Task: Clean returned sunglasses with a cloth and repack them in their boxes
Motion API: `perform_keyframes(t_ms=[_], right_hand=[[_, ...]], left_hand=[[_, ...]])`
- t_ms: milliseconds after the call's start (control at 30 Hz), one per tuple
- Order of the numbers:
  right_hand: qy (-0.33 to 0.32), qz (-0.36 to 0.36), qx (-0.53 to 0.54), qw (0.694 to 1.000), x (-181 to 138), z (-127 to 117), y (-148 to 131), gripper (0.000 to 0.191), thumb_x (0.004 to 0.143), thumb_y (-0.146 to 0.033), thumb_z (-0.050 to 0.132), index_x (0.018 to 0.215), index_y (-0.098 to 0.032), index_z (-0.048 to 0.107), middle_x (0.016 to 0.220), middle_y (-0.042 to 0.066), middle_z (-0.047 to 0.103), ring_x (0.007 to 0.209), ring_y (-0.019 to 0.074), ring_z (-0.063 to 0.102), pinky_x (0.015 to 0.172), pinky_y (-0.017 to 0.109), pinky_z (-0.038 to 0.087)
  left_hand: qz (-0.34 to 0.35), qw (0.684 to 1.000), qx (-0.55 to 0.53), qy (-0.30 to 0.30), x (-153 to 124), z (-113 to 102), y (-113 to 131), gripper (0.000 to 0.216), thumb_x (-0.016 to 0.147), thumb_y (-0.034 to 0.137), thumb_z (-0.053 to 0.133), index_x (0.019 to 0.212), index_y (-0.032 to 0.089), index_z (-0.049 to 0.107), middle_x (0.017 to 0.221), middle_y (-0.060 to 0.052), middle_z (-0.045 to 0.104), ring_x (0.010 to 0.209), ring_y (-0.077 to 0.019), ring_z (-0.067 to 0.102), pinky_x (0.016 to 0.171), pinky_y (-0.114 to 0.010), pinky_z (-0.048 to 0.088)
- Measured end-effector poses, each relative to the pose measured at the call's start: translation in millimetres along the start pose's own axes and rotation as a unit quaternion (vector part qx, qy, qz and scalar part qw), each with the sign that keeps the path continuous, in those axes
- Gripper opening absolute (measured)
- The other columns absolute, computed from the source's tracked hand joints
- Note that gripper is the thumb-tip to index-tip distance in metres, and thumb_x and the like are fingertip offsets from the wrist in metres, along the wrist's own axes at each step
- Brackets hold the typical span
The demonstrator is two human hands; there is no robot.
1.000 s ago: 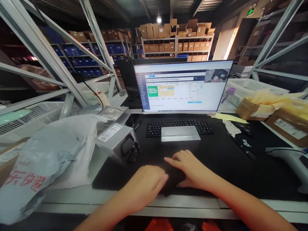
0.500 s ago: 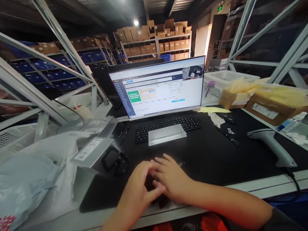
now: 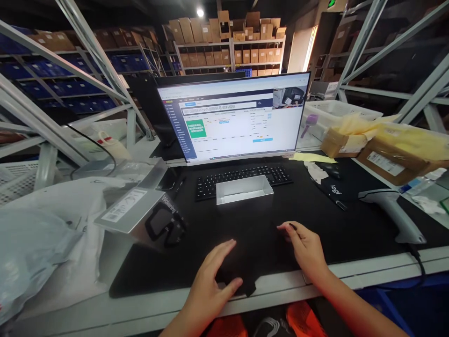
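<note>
A black cloth-like piece (image 3: 254, 255) lies on the black desk mat (image 3: 336, 234) near the front edge, hard to tell apart from the mat. My left hand (image 3: 213, 276) lies flat on its left part, fingers stretched out and thumb apart. My right hand (image 3: 307, 248) is at its right side, fingers curled and pinched at the dark edge. Behind my hands stand a shallow silver tray (image 3: 243, 189), a black keyboard (image 3: 242, 178) and a lit monitor (image 3: 231, 117).
A grey product box (image 3: 135, 215) and pale mailing bags (image 3: 38, 248) crowd the left. A handheld scanner (image 3: 394, 210), a mouse (image 3: 329, 172) and cardboard parcels (image 3: 386, 159) sit on the right. Metal rack struts (image 3: 87, 51) rise on both sides.
My hands were together over the dark piece; they have drawn apart, the left toward the table edge and the right out to the right. The view has tilted slightly.
</note>
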State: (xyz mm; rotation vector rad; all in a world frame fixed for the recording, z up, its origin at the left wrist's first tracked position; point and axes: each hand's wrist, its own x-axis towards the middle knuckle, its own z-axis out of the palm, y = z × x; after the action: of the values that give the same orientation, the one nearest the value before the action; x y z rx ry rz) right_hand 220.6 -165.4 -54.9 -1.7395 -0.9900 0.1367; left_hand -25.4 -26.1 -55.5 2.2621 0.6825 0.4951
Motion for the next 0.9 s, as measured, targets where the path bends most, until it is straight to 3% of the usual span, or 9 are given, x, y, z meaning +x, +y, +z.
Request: perform_keyframes(t_ms=[67, 167, 233, 300, 433, 533, 633, 800, 900], right_hand=[[0.042, -0.063, -0.003, 0.997, -2.5, -2.9, -9.4, 0.025, 0.104, -0.026, 0.049, 0.098, -0.02, 0.072, 0.091, 0.005, 0.077, 0.082, 0.0197, 0.075, 0.07, 0.028, 0.062], [0.057, -0.287, -0.02, 0.956, -2.9, -9.4, -40.6, 0.026, 0.099, -0.011, 0.049, 0.11, -0.022, 0.07, 0.098, 0.005, 0.078, 0.093, 0.0195, 0.076, 0.079, 0.028, 0.063], [0.019, -0.423, -0.029, 0.906, 0.6, -18.7, -60.2, 0.024, 0.099, -0.014, 0.051, 0.114, -0.021, 0.069, 0.096, 0.006, 0.078, 0.099, 0.0219, 0.075, 0.084, 0.032, 0.064], [0.002, -0.468, -0.04, 0.883, 7.5, -29.4, -71.8, 0.021, 0.1, -0.019, 0.053, 0.112, -0.022, 0.07, 0.095, 0.006, 0.078, 0.1, 0.0233, 0.074, 0.088, 0.036, 0.064], [0.04, -0.276, 0.022, 0.96, 29.1, -36.0, -71.5, 0.022, 0.1, -0.019, 0.051, 0.093, -0.022, 0.071, 0.089, 0.005, 0.076, 0.087, 0.019, 0.074, 0.084, 0.034, 0.062], [-0.067, -0.111, 0.109, 0.986, 45.1, -23.8, -56.3, 0.033, 0.102, -0.034, 0.05, 0.079, -0.019, 0.069, 0.079, 0.006, 0.071, 0.074, 0.0184, 0.07, 0.07, 0.029, 0.058], [-0.165, 0.004, 0.174, 0.971, 52.8, -14.1, -33.5, 0.032, 0.098, -0.044, 0.052, 0.088, -0.018, 0.068, 0.085, 0.007, 0.071, 0.075, 0.0201, 0.072, 0.072, 0.032, 0.059], [-0.21, 0.015, 0.201, 0.957, 39.8, -30.7, -16.2, 0.048, 0.096, -0.046, 0.053, 0.14, -0.025, 0.05, 0.143, 0.013, 0.055, 0.133, 0.0261, 0.053, 0.111, 0.046, 0.044], [-0.242, 0.012, 0.172, 0.955, 23.0, -39.8, -19.8, 0.079, 0.083, -0.047, 0.071, 0.15, -0.025, 0.036, 0.152, 0.014, 0.044, 0.139, 0.0299, 0.046, 0.113, 0.046, 0.043]], left_hand=[[-0.011, 0.996, -0.028, -0.085, 9.6, -6.3, 8.3, 0.079, 0.078, 0.026, 0.076, 0.151, 0.03, 0.045, 0.154, -0.012, 0.05, 0.14, -0.0322, 0.05, 0.116, -0.053, 0.042], [0.011, 0.973, -0.129, -0.19, 25.0, -9.0, 21.7, 0.098, 0.077, 0.026, 0.077, 0.16, 0.024, 0.024, 0.161, -0.015, 0.038, 0.146, -0.0318, 0.041, 0.121, -0.052, 0.035], [0.043, 0.971, -0.143, -0.186, 29.9, -6.7, 29.1, 0.105, 0.073, 0.022, 0.076, 0.16, 0.022, 0.017, 0.159, -0.017, 0.039, 0.146, -0.0317, 0.042, 0.121, -0.051, 0.036], [0.08, 0.984, -0.085, -0.132, 29.6, -4.7, 35.1, 0.108, 0.069, 0.016, 0.074, 0.159, 0.024, 0.014, 0.157, -0.016, 0.041, 0.144, -0.0324, 0.043, 0.12, -0.051, 0.037], [0.182, 0.979, 0.063, -0.064, 24.7, -10.6, 47.9, 0.109, 0.066, 0.017, 0.07, 0.158, 0.027, 0.013, 0.153, -0.015, 0.044, 0.138, -0.0324, 0.049, 0.115, -0.048, 0.046], [0.229, 0.959, 0.152, -0.073, 27.3, -18.2, 53.5, 0.104, 0.064, 0.016, 0.067, 0.157, 0.026, 0.022, 0.145, -0.016, 0.051, 0.129, -0.0321, 0.056, 0.107, -0.046, 0.052], [0.228, 0.949, 0.21, -0.058, 35.5, -17.6, 49.9, 0.102, 0.061, 0.013, 0.065, 0.156, 0.026, 0.029, 0.14, -0.016, 0.054, 0.123, -0.0329, 0.059, 0.101, -0.047, 0.055], [0.215, 0.941, 0.26, 0.011, 48.5, 2.0, 48.0, 0.102, 0.06, 0.015, 0.068, 0.155, 0.024, 0.034, 0.136, -0.018, 0.056, 0.118, -0.036, 0.06, 0.097, -0.051, 0.055], [0.264, 0.921, 0.282, 0.055, 57.1, 14.4, 52.7, 0.097, 0.065, 0.019, 0.075, 0.154, 0.024, 0.037, 0.138, -0.019, 0.056, 0.12, -0.0379, 0.059, 0.1, -0.054, 0.052]])
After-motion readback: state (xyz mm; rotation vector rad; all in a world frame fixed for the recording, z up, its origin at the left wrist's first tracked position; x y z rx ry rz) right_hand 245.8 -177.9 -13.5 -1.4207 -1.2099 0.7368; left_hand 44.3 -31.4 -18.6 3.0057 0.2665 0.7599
